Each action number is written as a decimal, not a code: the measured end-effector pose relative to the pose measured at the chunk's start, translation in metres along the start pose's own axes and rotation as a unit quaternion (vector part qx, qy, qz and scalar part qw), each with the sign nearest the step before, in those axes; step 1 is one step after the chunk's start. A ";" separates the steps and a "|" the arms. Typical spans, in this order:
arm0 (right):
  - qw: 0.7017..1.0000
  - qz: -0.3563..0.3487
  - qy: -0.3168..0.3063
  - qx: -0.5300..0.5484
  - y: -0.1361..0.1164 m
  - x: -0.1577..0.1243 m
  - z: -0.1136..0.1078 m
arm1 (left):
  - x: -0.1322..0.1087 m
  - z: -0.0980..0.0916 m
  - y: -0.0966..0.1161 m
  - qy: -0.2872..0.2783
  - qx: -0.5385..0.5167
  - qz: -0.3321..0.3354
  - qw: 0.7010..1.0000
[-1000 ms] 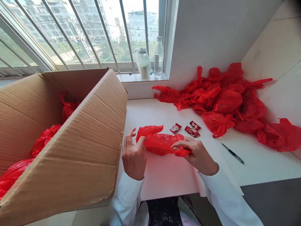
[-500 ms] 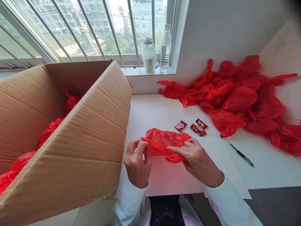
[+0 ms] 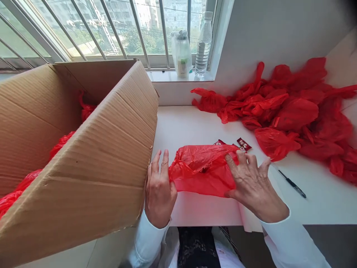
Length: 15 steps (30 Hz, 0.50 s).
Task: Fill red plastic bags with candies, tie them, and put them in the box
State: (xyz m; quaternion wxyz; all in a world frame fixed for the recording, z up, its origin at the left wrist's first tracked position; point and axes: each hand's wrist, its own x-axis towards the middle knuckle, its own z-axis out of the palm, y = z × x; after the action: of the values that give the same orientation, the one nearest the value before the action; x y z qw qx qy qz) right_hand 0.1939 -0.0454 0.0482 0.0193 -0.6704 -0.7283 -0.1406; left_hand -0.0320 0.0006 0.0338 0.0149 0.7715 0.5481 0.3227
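A thin red plastic bag (image 3: 203,169) is pulled open between my hands on the white table (image 3: 195,126). My left hand (image 3: 159,186) grips the bag's left edge, fingers pointing up beside the cardboard box. My right hand (image 3: 252,182) holds the bag's right rim with thumb and fingers spread round it. Small red sachets (image 3: 243,143) lie just behind the bag, partly hidden by it.
A large open cardboard box (image 3: 92,156) with red bags (image 3: 60,143) inside fills the left. A heap of red bags (image 3: 290,108) lies at the back right. A black pen (image 3: 292,184) rests right of my hand. A bottle (image 3: 203,44) and a wrapped jar (image 3: 182,54) stand on the sill.
My hands have drawn apart and spread the crumpled bag's mouth open. The bag now covers part of the sachets. The view has tilted slightly down.
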 end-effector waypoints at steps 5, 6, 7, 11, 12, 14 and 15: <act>0.998 -0.036 0.052 -0.004 0.005 0.001 0.010 | 0.002 -0.031 0.016 -0.003 -0.104 0.174 0.979; 0.998 -0.041 0.050 -0.005 0.005 0.002 0.010 | 0.003 -0.035 0.020 -0.004 -0.114 0.224 0.968; 0.998 -0.045 0.047 -0.007 0.005 0.004 0.010 | 0.005 -0.037 0.023 -0.008 -0.122 0.270 0.955; 0.996 -0.071 0.042 -0.025 0.006 0.010 0.002 | 0.012 -0.024 0.028 -0.091 -0.076 0.316 0.941; 0.996 -0.079 0.040 -0.027 0.007 0.011 0.001 | 0.014 -0.017 0.027 -0.121 -0.035 0.281 0.951; 0.995 -0.086 0.029 -0.028 0.008 0.013 0.001 | 0.015 -0.001 0.022 -0.156 0.057 0.184 0.969; 0.996 -0.085 0.021 -0.029 0.009 0.014 0.003 | 0.015 0.005 0.019 -0.157 0.098 0.138 0.973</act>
State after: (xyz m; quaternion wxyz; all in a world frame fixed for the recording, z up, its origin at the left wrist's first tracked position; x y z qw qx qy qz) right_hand 0.2021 -0.0309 0.0496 0.0029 -0.6030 -0.7780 -0.1763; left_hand -0.0107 0.0076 0.0444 -0.0193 0.8784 0.4562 0.1413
